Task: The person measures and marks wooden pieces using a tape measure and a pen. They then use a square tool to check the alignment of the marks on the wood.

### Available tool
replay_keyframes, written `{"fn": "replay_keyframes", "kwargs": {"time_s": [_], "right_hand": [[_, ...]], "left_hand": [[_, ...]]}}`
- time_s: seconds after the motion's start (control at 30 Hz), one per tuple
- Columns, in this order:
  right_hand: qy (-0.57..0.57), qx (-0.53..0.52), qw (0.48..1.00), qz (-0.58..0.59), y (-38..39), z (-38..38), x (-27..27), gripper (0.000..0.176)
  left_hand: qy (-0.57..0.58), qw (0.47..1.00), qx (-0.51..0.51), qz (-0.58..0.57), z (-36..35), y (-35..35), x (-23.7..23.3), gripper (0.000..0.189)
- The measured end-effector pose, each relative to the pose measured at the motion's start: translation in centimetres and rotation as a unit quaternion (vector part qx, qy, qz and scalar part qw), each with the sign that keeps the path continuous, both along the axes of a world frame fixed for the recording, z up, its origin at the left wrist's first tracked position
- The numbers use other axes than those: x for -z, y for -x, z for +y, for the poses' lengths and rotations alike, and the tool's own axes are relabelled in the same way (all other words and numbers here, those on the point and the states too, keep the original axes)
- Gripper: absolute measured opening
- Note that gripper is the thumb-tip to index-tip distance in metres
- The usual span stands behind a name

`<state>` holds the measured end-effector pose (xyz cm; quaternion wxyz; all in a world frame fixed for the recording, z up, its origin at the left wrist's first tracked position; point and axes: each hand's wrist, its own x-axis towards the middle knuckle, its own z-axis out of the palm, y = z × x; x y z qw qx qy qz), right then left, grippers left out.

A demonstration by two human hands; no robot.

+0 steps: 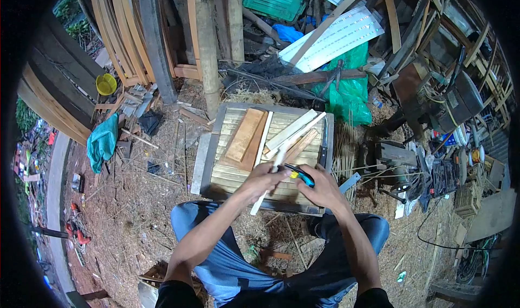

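Observation:
My left hand [262, 181] is closed round a slim pale wood strip [259, 202], which slants from the slatted table top to past its near edge. Just right of it, my right hand [323, 190] grips a small black, blue and yellow tool [306, 179]; the fingers cover much of it, and I cannot tell its kind. The tool's yellow part comes close to the strip. Beyond my hands, brown boards [245, 137] overlap at the left of the low slatted table [218, 173]. Paler wood pieces [292, 130] lie to their right.
Wood shavings cover the ground [146, 210] around my knees. A wooden post [206, 48] stands behind the table, with a green plastic sheet [349, 86] at the back right. Tools and scrap crowd the right side. A teal cloth [103, 143] and yellow bowl [106, 84] are at left.

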<state>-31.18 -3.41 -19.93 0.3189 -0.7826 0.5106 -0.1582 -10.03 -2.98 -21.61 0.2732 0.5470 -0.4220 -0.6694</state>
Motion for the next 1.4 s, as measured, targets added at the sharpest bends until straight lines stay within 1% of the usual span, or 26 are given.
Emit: {"fn": "replay_keyframes", "kwargs": {"time_s": [0.07, 0.1, 0.13, 0.17, 0.2, 0.23, 0.27, 0.33, 0.37, 0.4, 0.47, 0.5, 0.53, 0.57, 0.6, 0.63, 0.67, 0.7, 0.73, 0.87, 1.0, 1.13, 1.2, 1.4], "right_hand": [[0.004, 0.010, 1.000, 0.015, 1.3, -0.1, 0.8, 0.034], [0.003, 0.063, 0.997, 0.050, 2.1, -0.2, 1.0, 0.036], [0.006, 0.114, 0.990, 0.085, 2.3, -0.4, 1.1, 0.037], [0.009, 0.108, 0.991, 0.081, 2.3, -0.4, 1.1, 0.037], [-0.005, 0.137, 0.986, 0.092, 2.2, -0.3, 0.5, 0.041], [-0.020, 0.168, 0.980, 0.104, 2.1, -0.3, 0.2, 0.045], [-0.020, 0.166, 0.980, 0.105, 2.0, -0.1, 0.5, 0.045], [0.016, 0.218, 0.971, 0.098, 1.8, 0.0, 1.7, 0.049], [0.016, 0.220, 0.970, 0.098, 1.8, -0.2, 2.1, 0.049], [-0.010, 0.230, 0.970, 0.077, 1.9, -0.4, 2.6, 0.049], [-0.038, 0.245, 0.967, 0.054, 1.8, -0.7, 3.4, 0.048], [-0.125, 0.255, 0.957, -0.061, 1.7, -1.0, 3.6, 0.046], [-0.208, 0.260, 0.927, -0.174, 1.7, -1.1, 4.0, 0.043], [-0.229, 0.244, 0.918, -0.212, 1.5, -1.1, 4.4, 0.039], [-0.230, 0.248, 0.917, -0.211, 1.1, -0.9, 4.4, 0.039], [-0.226, 0.247, 0.913, -0.234, 0.5, -0.6, 4.2, 0.039], [-0.222, 0.244, 0.908, -0.258, -0.1, -0.3, 3.8, 0.039], [-0.203, 0.243, 0.919, -0.234, -0.5, -0.2, 2.9, 0.039], [-0.205, 0.241, 0.919, -0.234, -0.6, -0.2, 3.2, 0.039], [-0.197, 0.228, 0.932, -0.203, -0.7, -0.2, 3.1, 0.041], [-0.217, 0.216, 0.937, -0.170, -0.9, 0.2, 2.0, 0.041], [-0.232, 0.223, 0.926, -0.199, -0.6, 0.1, 3.5, 0.041], [-0.214, 0.216, 0.935, -0.186, -0.5, 0.1, 3.7, 0.041], [-0.199, 0.208, 0.943, -0.168, -0.6, 0.2, 3.0, 0.042]], "left_hand": [[0.017, 0.983, -0.131, 0.127, -0.7, -1.5, 0.0, 0.024], [0.054, 0.983, -0.145, 0.098, -1.1, -2.8, -1.6, 0.020], [0.059, 0.984, -0.138, 0.092, -1.7, -4.0, -1.5, 0.020], [0.065, 0.979, -0.156, 0.111, -1.5, -3.9, -1.5, 0.019], [0.071, 0.973, -0.174, 0.132, -1.4, -3.5, -1.3, 0.018], [0.078, 0.964, -0.164, 0.192, -1.4, -3.2, -1.2, 0.014], [0.078, 0.964, -0.167, 0.193, -1.4, -3.1, -0.9, 0.014], [0.108, 0.971, -0.152, 0.147, -1.3, -2.8, -1.3, 0.012], [0.113, 0.971, -0.142, 0.156, -1.3, -3.0, -1.0, 0.015], [0.112, 0.971, -0.139, 0.157, -1.3, -2.7, -1.1, 0.015], [0.124, 0.934, -0.214, 0.258, -1.3, -2.4, -1.5, 0.022], [0.105, 0.944, -0.213, 0.228, -1.3, -2.2, -1.4, 0.030], [0.103, 0.945, -0.210, 0.230, -1.5, -1.9, -0.3, 0.030], [0.163, 0.950, -0.208, 0.166, -1.9, -1.6, 1.3, 0.032], [0.221, 0.948, -0.205, 0.101, -2.0, -1.2, 2.4, 0.033], [0.241, 0.950, -0.190, 0.054, -1.7, -1.1, 2.4, 0.031], [0.239, 0.951, -0.190, 0.054, -1.6, -0.9, 2.4, 0.031], [0.218, 0.958, -0.177, 0.059, -1.4, -0.8, 2.4, 0.029], [0.199, 0.964, -0.166, 0.063, -1.2, -0.7, 2.3, 0.027], [0.180, 0.958, -0.178, 0.135, -1.0, 0.0, 1.7, 0.026], [0.199, 0.961, -0.146, 0.126, -1.2, -0.2, 1.7, 0.025], [0.189, 0.956, -0.165, 0.155, -1.0, 0.1, 0.6, 0.019], [0.184, 0.953, -0.180, 0.161, -0.9, 0.1, 0.5, 0.019], [0.182, 0.954, -0.180, 0.155, -1.1, -0.3, 0.9, 0.019]]}}
